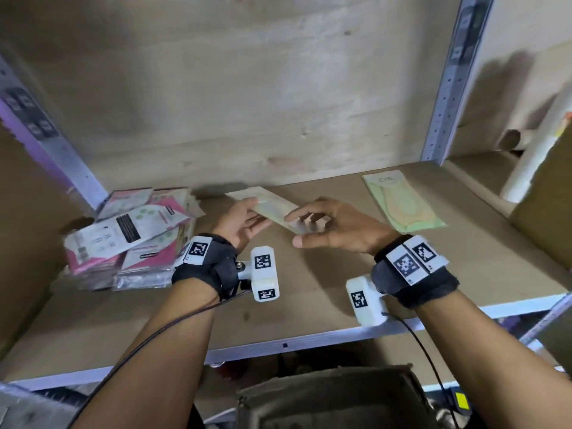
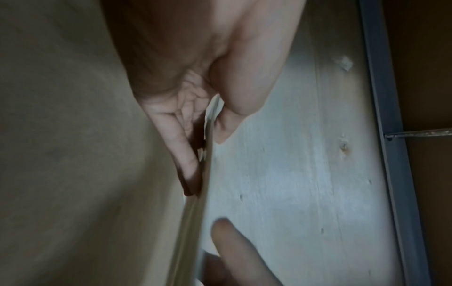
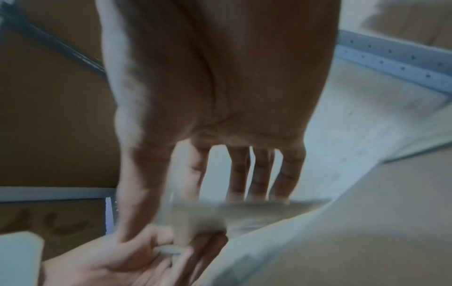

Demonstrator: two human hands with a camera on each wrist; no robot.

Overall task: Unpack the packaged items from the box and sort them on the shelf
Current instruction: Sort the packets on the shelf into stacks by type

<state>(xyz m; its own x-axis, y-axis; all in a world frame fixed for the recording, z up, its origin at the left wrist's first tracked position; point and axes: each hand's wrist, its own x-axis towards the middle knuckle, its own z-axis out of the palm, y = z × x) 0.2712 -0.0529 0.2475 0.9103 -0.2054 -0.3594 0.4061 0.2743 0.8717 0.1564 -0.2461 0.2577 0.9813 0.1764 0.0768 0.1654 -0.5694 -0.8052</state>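
Blurred flat packet [image 1: 272, 209], left hand [image 1: 240, 222] gripping, underside hidden

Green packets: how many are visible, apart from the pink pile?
2: one green packet held in the left hand, and one green packet flat on the shelf right. More may be stacked unseen.

the carrier is a brown board shelf [image 1: 340, 292] with a pale metal front edge, backed by a light plywood panel [image 1: 247, 88] and flanked by perforated grey metal uprights [image 1: 448, 82]. at its left end lies a loose, untidy heap of pink-and-white packets [image 1: 130, 236], some in clear plastic sleeves, overlapping at different angles. towards the right, well apart from that heap, a pale green flat packet [image 1: 402, 201] with an orange-yellow shape printed on it lies flat on the board.
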